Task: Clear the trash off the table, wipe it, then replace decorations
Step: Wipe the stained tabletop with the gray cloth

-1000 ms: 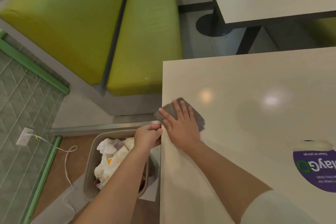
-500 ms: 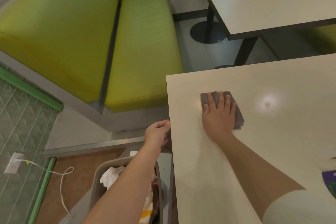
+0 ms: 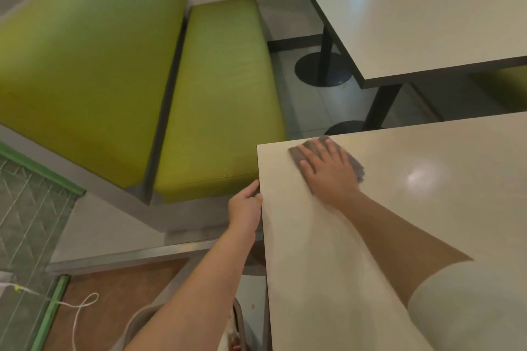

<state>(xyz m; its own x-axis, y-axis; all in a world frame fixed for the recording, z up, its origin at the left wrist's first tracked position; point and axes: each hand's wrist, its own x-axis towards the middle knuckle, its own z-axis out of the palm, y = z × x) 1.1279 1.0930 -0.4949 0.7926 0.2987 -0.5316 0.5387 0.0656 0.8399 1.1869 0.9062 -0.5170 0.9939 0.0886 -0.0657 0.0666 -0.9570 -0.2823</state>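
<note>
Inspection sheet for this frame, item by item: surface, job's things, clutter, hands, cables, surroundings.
Surface: pale table, glossy, light glare.
Job's things: grey cloth flat near the table's far left corner; no decorations seen.
Clutter: nothing seen on the table; bin partly visible below its edge.
Hands: right hand pressing flat on the cloth; left hand at the table's edge.
Cables: white cord on the floor.
Surroundings: green bench, second table.

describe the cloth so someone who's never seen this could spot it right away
Start at the pale table that fills the lower right, beside the green bench. Go to its far left corner: the cloth lies flat there under the right hand. It is a small grey rag, the only dark thing on that tabletop.
</note>
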